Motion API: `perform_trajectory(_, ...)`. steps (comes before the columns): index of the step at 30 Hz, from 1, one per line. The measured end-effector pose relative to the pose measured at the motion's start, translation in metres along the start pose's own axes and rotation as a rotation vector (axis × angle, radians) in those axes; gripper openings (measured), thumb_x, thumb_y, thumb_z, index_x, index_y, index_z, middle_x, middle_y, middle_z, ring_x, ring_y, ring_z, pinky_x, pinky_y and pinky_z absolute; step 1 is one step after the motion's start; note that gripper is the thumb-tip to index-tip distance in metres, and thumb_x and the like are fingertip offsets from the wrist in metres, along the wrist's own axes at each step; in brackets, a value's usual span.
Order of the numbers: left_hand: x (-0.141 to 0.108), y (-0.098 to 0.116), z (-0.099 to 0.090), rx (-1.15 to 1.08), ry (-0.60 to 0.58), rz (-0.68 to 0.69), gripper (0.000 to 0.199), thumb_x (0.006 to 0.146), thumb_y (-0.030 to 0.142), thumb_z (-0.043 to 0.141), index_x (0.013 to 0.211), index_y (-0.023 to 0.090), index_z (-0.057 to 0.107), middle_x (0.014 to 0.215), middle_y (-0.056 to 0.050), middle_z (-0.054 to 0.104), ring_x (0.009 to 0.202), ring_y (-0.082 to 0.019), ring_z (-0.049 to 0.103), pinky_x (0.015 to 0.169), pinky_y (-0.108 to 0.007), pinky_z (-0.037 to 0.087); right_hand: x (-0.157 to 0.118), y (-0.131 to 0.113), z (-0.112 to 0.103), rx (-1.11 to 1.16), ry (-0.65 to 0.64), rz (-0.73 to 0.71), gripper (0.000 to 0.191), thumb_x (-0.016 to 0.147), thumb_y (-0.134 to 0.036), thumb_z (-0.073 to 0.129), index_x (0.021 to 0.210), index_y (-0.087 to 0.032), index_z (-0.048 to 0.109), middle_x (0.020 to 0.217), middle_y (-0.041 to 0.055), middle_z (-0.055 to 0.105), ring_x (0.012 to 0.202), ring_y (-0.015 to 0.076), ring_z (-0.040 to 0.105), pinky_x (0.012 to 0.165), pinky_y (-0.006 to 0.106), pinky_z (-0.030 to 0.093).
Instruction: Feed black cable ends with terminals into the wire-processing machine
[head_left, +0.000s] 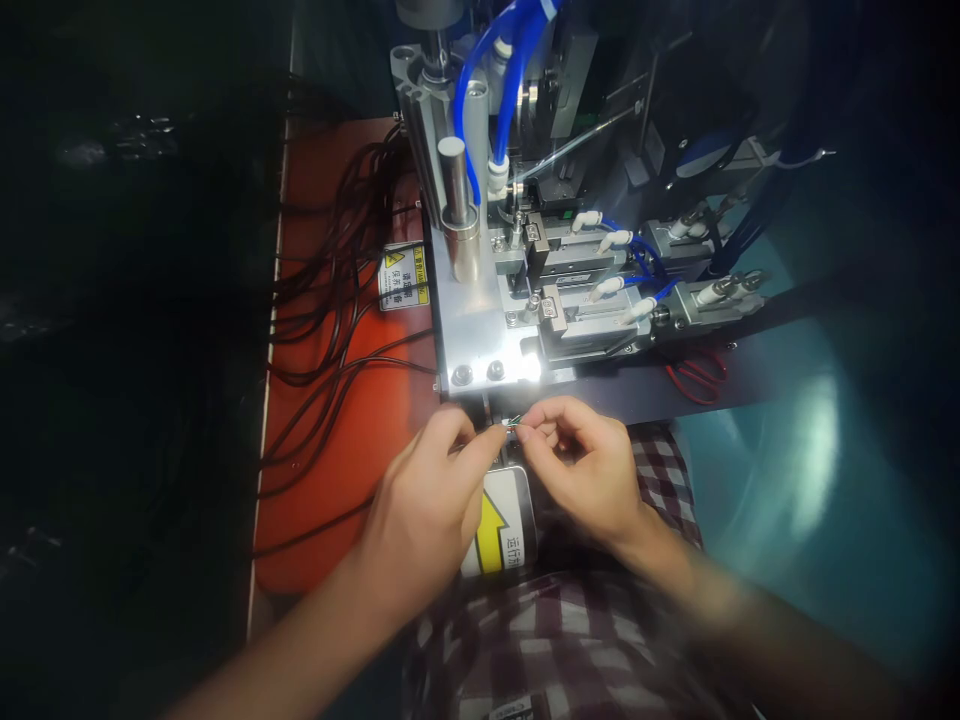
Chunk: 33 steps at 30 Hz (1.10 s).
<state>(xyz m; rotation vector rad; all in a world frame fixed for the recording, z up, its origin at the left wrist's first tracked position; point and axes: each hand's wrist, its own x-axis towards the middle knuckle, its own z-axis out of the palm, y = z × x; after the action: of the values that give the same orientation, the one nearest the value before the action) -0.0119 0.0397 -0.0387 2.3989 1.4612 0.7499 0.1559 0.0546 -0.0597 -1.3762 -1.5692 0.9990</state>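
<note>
Both hands meet just in front of the machine's shiny metal plate [480, 340]. My left hand [442, 475] is closed, its thumb and index finger pinched at a tiny part with thin wires [513, 423]. From the other side, the fingertips of my right hand [581, 460] pinch at the same small wires, with the other fingers curled in. The exact shape of the part is too small to tell. Below the hands lies a white label with a yellow arrow [491, 530].
Black cables [337, 300] run over the orange-red surface [375, 420] at left, beside a warning label [403, 277]. Pneumatic cylinders [592, 325] with blue tubes [459, 90] stand behind the hands. Red-handled scissors or a red loop [697, 378] lies at right.
</note>
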Motion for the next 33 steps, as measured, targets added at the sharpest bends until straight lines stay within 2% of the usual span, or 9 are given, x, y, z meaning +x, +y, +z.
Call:
perform_trajectory(6, 0.001, 0.001, -0.001, 0.01, 0.001, 0.004, 0.028, 0.085, 0.004, 0.047, 0.103, 0.009, 0.068, 0.079, -0.006, 0.055, 0.068, -0.014, 0.057, 0.056, -0.022, 0.051, 0.001, -0.001, -0.001, 0.065, -0.076, 0.036, 0.006, 0.084, -0.015, 0.056, 0.079, -0.018, 0.056, 0.064, -0.0039, 0.054, 0.053, 0.0081, 0.049, 0.05, 0.021, 0.042)
perform_trajectory(18, -0.001, -0.002, 0.001, 0.01, 0.01, -0.004, 0.03, 0.085, 0.004, 0.047, 0.106, 0.012, 0.066, 0.081, -0.005, 0.056, 0.068, -0.013, 0.057, 0.057, -0.022, 0.051, 0.002, -0.004, -0.001, 0.056, -0.081, 0.089, 0.006, 0.083, -0.016, 0.055, 0.078, -0.018, 0.055, 0.062, -0.0037, 0.054, 0.053, 0.0088, 0.049, 0.05, 0.022, 0.041)
perform_trajectory(21, -0.001, -0.001, 0.001, 0.007, 0.006, 0.001, 0.029, 0.085, 0.004, 0.047, 0.106, 0.011, 0.066, 0.081, -0.005, 0.055, 0.068, -0.013, 0.056, 0.057, -0.022, 0.051, 0.004, -0.009, -0.001, 0.132, -0.08, 0.237, 0.006, 0.081, -0.019, 0.057, 0.076, -0.019, 0.056, 0.059, -0.0045, 0.052, 0.049, 0.0089, 0.048, 0.047, 0.022, 0.039)
perform_trajectory(24, 0.0, -0.001, 0.0, 0.008, 0.001, -0.004, 0.03, 0.085, 0.004, 0.047, 0.106, 0.012, 0.066, 0.081, -0.005, 0.055, 0.067, -0.012, 0.056, 0.056, -0.022, 0.051, 0.009, -0.014, -0.004, 0.31, -0.181, 0.495, 0.011, 0.081, -0.023, 0.057, 0.072, -0.018, 0.055, 0.05, -0.0068, 0.048, 0.041, 0.008, 0.044, 0.042, 0.021, 0.036)
perform_trajectory(26, 0.0, 0.0, 0.0, 0.003, 0.0, -0.007, 0.029, 0.085, 0.004, 0.047, 0.106, 0.012, 0.066, 0.081, -0.005, 0.055, 0.066, -0.012, 0.056, 0.056, -0.022, 0.05, 0.012, -0.015, -0.009, 0.373, -0.253, 0.583, 0.014, 0.081, -0.025, 0.059, 0.07, -0.017, 0.056, 0.048, -0.007, 0.048, 0.039, 0.0074, 0.043, 0.041, 0.02, 0.036)
perform_trajectory(29, -0.001, 0.0, 0.0, -0.001, 0.001, -0.004, 0.029, 0.085, 0.004, 0.048, 0.105, 0.01, 0.067, 0.081, -0.006, 0.055, 0.067, -0.013, 0.056, 0.057, -0.023, 0.051, 0.011, -0.014, -0.014, 0.349, -0.206, 0.565, 0.014, 0.079, -0.028, 0.064, 0.075, -0.015, 0.059, 0.052, -0.0059, 0.051, 0.042, 0.0073, 0.044, 0.041, 0.02, 0.035)
perform_trajectory(33, -0.001, 0.0, -0.001, 0.007, 0.005, 0.001, 0.029, 0.085, 0.004, 0.047, 0.106, 0.011, 0.067, 0.081, -0.006, 0.056, 0.067, -0.013, 0.057, 0.056, -0.023, 0.051, 0.007, -0.011, -0.013, 0.295, -0.126, 0.459, 0.012, 0.078, -0.027, 0.064, 0.079, -0.015, 0.062, 0.053, -0.006, 0.047, 0.045, 0.0077, 0.041, 0.042, 0.02, 0.033)
